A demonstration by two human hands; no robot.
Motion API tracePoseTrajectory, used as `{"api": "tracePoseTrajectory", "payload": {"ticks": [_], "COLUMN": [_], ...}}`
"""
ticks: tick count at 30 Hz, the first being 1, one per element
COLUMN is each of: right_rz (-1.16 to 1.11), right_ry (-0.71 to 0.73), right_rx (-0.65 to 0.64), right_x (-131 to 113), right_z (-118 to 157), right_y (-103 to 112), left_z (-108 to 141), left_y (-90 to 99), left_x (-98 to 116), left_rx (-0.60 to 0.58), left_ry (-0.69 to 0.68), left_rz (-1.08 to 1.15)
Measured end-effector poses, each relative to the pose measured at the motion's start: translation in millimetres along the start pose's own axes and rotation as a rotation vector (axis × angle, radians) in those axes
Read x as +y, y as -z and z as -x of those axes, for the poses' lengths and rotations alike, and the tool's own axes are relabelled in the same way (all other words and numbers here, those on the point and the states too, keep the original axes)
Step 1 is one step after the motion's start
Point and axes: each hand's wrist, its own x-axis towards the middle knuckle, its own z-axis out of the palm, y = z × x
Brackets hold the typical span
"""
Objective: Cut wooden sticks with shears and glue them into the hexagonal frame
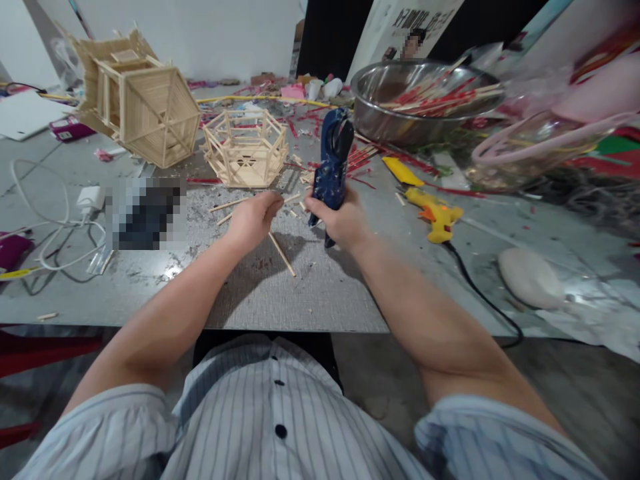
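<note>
My left hand point(253, 219) is closed in a pinch in front of the small frame. A thin wooden stick point(283, 255) slants out from beneath it toward me; its upper end is hidden by the fingers. In my right hand point(345, 220) is a dark blue hand tool point(331, 160), held upright and speckled with pale bits; its exact kind is unclear. Just beyond my hands stands a hexagonal open frame of wooden sticks point(245, 167). Loose sticks point(229, 204) and short cut pieces lie around my left hand and between both hands.
A larger stick-built model point(155, 110) lies tilted at the back left, near a pixelated dark object point(147, 213) and a white charger point(91, 199). On the right are a yellow glue gun point(437, 217) with its cord, a steel basin point(380, 120) holding sticks, and a clear pink-rimmed container point(540, 143).
</note>
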Motion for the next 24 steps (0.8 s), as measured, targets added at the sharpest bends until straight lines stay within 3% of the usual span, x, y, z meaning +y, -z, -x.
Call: {"api": "tracePoseTrajectory", "payload": {"ticks": [7, 14, 24], "right_rz": [0.465, 0.721, 0.803], "right_ry": [0.203, 0.247, 0.218], "right_rx": [-0.097, -0.181, -0.194], "right_x": [13.0, 0.1, -7.4], "right_z": [-3.1, 2.5, 2.4], "right_y": [8.2, 7.2, 8.6], "left_z": [-3.3, -6.0, -7.6], "left_y": [1.3, -1.4, -3.5], "left_x": [-10.7, -16.1, -21.2], "left_rx": [0.247, 0.300, 0.352], "left_ry": [-0.092, -0.206, -0.274], "left_rz": [0.121, 0.179, 0.123]}}
